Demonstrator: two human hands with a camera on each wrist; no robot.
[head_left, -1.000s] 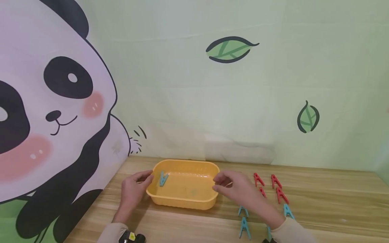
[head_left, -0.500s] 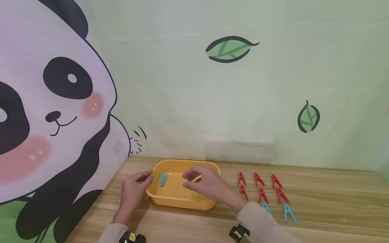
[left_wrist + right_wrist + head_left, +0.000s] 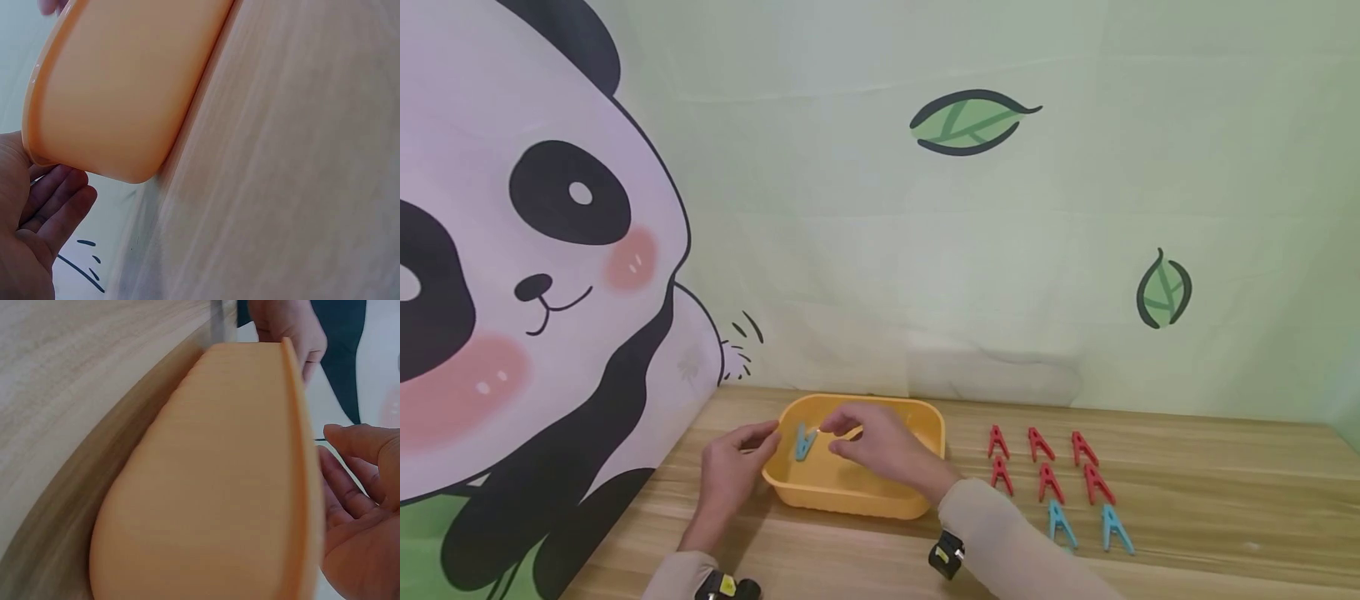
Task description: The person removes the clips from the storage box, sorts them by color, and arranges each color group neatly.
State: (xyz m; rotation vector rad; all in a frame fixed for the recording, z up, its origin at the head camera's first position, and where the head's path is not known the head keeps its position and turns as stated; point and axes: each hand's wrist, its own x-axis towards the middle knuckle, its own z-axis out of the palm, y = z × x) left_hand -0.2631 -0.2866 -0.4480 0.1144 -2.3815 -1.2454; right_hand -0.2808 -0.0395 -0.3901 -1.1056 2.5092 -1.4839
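A yellow plastic basin (image 3: 850, 502) stands on the table, with one blue clothespin (image 3: 803, 442) lying in its left end. My left hand (image 3: 730, 471) holds the basin's left rim; in the left wrist view its fingers (image 3: 74, 206) lie against the outside of the end wall. Over the inside of the basin is my right hand (image 3: 876, 442), just right of the clothespin. Its thumb and index finger are bent and apart, with nothing visible between them. In the right wrist view the basin's side wall (image 3: 212, 475) hides the clothespin.
Right of the basin, red clothespins (image 3: 1048, 482) lie in two rows on the wooden table (image 3: 1225, 500). Blue clothespins (image 3: 1116, 529) lie nearer the front, partly hidden by the right sleeve (image 3: 1007, 533). A printed panda backdrop (image 3: 820, 250) rises behind the table.
My right hand has moved left, from the basin's right rim to above its inside near the blue clothespin. More clothespins on the table are uncovered. The left hand has stayed at the rim.
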